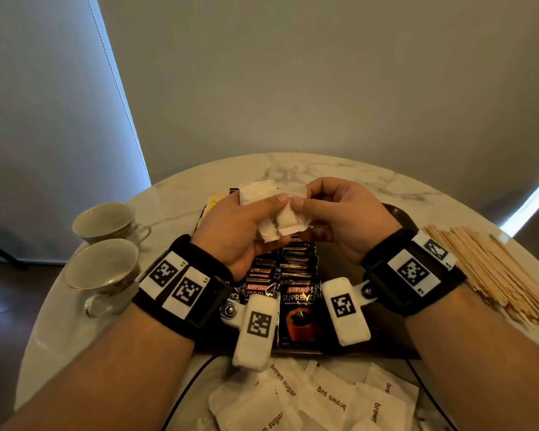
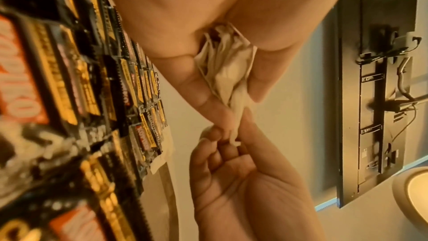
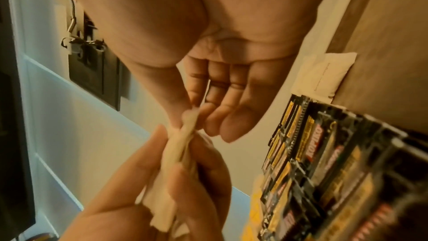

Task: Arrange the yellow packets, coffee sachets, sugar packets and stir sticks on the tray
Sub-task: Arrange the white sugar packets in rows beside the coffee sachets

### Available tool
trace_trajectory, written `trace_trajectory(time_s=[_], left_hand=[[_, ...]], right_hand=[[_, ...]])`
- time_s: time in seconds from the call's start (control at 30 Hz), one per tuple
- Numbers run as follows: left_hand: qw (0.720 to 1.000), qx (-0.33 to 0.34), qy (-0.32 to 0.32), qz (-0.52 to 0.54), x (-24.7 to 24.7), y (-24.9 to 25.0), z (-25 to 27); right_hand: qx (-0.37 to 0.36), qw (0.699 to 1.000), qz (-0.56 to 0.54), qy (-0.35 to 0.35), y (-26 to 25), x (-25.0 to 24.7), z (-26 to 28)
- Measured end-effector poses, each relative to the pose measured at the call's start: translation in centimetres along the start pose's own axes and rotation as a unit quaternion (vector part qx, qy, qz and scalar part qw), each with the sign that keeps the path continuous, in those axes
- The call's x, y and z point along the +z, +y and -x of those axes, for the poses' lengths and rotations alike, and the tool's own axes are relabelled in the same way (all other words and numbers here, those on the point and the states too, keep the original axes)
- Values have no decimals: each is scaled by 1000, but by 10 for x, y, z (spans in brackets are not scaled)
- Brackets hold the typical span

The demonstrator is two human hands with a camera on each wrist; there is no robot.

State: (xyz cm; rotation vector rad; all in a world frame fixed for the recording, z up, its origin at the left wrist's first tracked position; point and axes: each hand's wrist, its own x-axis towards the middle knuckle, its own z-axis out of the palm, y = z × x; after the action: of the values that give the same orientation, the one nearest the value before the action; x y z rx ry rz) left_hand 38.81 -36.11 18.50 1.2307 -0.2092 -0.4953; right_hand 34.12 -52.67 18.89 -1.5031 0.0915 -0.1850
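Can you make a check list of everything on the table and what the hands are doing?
Surface: round white marble table.
Job's things: black Kopiko coffee sachets in rows on the dark tray; yellow packets at its far left; loose white brown-sugar packets on the near edge; wooden stir sticks piled at right.
Clutter: two empty white teacups at left.
Grippers: left hand grips a bunch of white sugar packets; right hand pinches them.
Cables: thin black cable on the near edge.
Surroundings: grey wall.

Bare forearms, each wearing a broad black fabric wrist strap [image 1: 184, 293] bearing white square-patterned marker tags; a white padded camera block [image 1: 255, 331], likewise tagged, hangs from each strap by a metal screw.
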Motion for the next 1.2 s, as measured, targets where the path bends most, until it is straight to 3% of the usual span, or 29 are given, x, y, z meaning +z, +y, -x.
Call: trace_trajectory(time_s=[0.1,0.37,0.57,0.8,1.07,1.2], left_hand=[[1000,-6,-2,-19,-5,-2,-3],[999,3,54,5,-6,-6,-9],[998,-20,55,4,-6,-7,-10],[999,16,15,-24,-8,-3,-6],[998,20,67,1,-6,-2,-7],[996,17,87,23,-7,-1,-8]], right_hand=[[13,999,-44,20,1,1,-2],[25,1000,15,-8,9,5,-3],[15,998,-36,57,8,-1,-6],[30,999,26,-15,0,-9,-2],[65,996,-17,61,0,-4,-4],[40,999,30,17,-1,-5,-2]])
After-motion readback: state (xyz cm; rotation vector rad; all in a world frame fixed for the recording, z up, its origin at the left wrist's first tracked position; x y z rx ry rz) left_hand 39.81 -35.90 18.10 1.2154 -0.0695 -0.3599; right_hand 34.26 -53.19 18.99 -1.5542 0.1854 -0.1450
